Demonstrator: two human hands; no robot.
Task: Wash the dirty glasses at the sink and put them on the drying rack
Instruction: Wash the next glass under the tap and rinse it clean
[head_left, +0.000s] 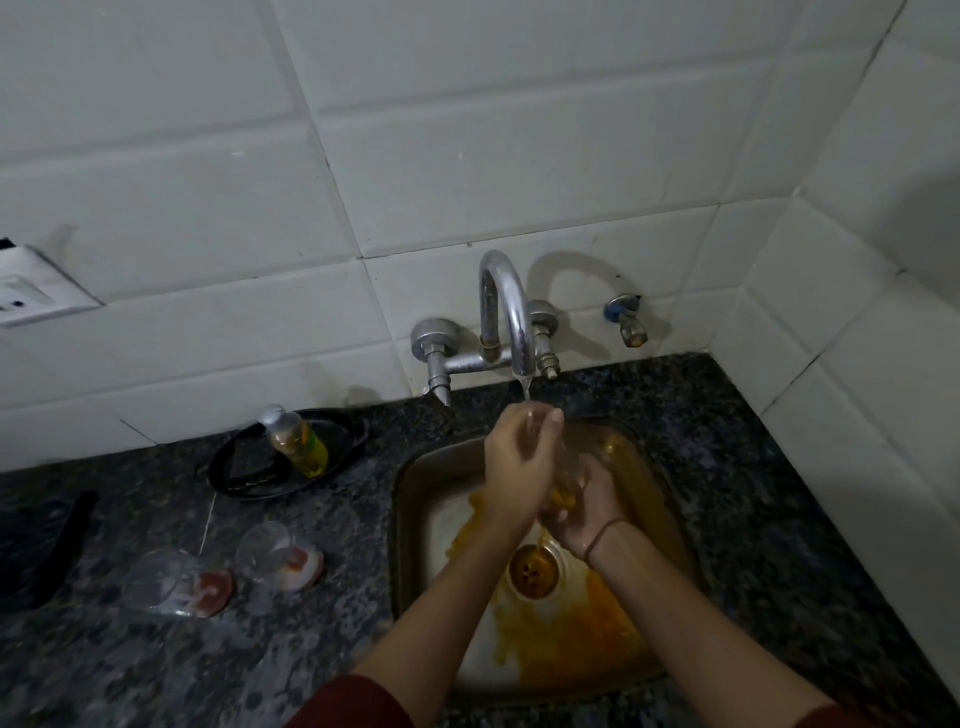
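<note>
Over the steel sink, a clear glass with yellow residue at its bottom is held tilted under the running tap. My left hand wraps round its upper part near the rim. My right hand cups and grips its lower end. Two more clear glasses lie on their sides on the counter to the left, one nearer me and one closer to the sink, both with red residue at the bottom.
The sink floor is smeared with orange-yellow stains around the drain. A black tray holding a bottle of yellow liquid sits at the back left. A dark object lies at the far left. Tiled walls close the back and right.
</note>
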